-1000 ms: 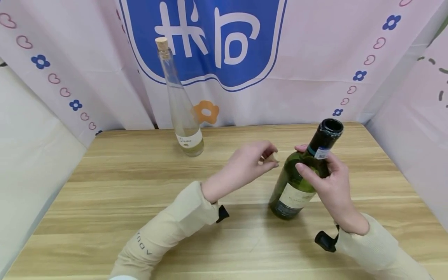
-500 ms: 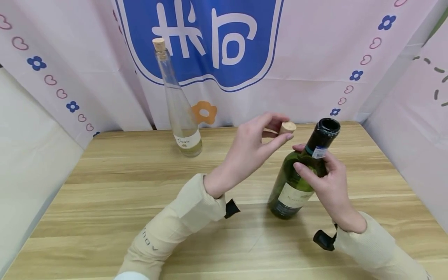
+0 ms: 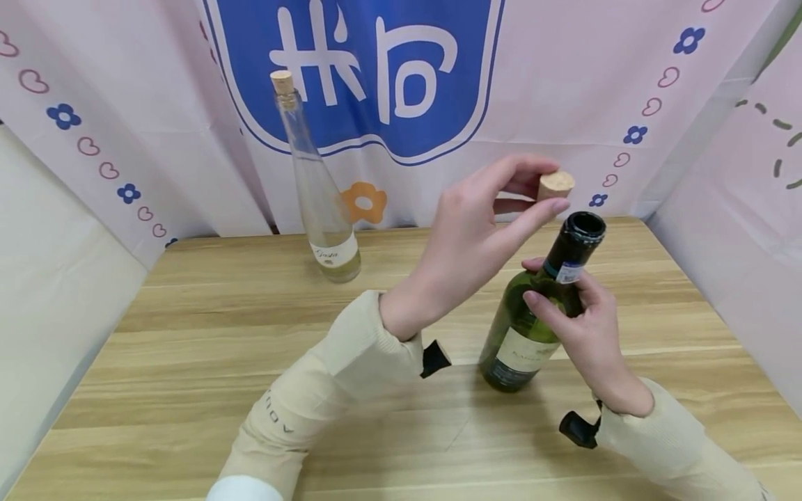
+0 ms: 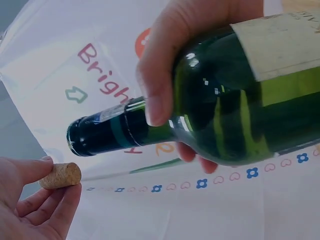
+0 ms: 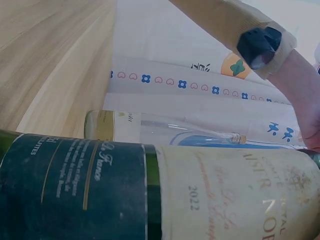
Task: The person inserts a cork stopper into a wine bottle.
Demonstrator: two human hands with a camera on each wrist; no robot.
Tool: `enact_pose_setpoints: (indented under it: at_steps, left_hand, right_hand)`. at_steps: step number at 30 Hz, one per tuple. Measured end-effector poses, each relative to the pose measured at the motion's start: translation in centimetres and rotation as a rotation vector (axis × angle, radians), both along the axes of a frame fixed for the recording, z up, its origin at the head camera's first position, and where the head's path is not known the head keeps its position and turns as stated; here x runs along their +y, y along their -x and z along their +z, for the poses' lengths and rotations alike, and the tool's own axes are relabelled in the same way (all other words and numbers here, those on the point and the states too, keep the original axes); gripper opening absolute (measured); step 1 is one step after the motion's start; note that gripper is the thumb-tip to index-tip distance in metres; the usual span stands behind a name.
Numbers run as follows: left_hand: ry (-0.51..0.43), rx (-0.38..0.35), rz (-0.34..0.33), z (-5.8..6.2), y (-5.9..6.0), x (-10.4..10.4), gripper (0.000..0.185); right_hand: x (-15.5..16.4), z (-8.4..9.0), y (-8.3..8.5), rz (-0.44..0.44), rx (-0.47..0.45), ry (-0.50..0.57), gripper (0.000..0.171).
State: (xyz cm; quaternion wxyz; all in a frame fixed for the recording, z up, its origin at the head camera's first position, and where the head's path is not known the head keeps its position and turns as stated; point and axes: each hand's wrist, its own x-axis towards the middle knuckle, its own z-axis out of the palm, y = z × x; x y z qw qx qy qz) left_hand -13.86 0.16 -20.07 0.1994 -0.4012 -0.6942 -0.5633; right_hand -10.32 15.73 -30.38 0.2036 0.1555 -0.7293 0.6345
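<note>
A cork is pinched between the thumb and fingers of my left hand, just above and left of the mouth of a green wine bottle. That wine bottle stands on the table, tilted a little to the right in the head view, and its mouth is uncovered. My right hand grips it around the shoulder, below the dark neck. In the left wrist view the cork is apart from the bottle's rim.
Further back on the left of the wooden table, a clear glass bottle stands with a cork in its neck. Behind the table hangs a printed cloth, with pale cloth walls at both sides.
My left hand has risen and moved right with the cork, from beside the green bottle's shoulder to near its mouth. My right hand and the bottle have stayed in place.
</note>
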Motion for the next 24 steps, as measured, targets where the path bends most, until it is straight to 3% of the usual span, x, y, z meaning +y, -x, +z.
enact_pose_setpoints:
  at_steps: [7,15,20,24]
  left_hand:
    - [-0.024,-0.001,-0.033,1.1,-0.9,0.8,0.028]
    - [-0.020,0.027,-0.078,1.2,-0.9,1.9,0.025]
    - [0.036,0.031,-0.052,0.9,-0.5,2.5,0.023]
    - [0.066,0.059,-0.030,-0.3,0.7,3.0,0.024]
  right_hand:
    - [0.0,-0.1,0.0,0.007,0.025,0.026,0.031]
    - [0.0,0.0,-0.1,-0.090,-0.008,-0.043,0.029]
    - [0.1,-0.1,-0.2,-0.097,-0.016,-0.080,0.030]
    - [0.1,-0.1,-0.3,-0.095,-0.016,-0.081,0.030]
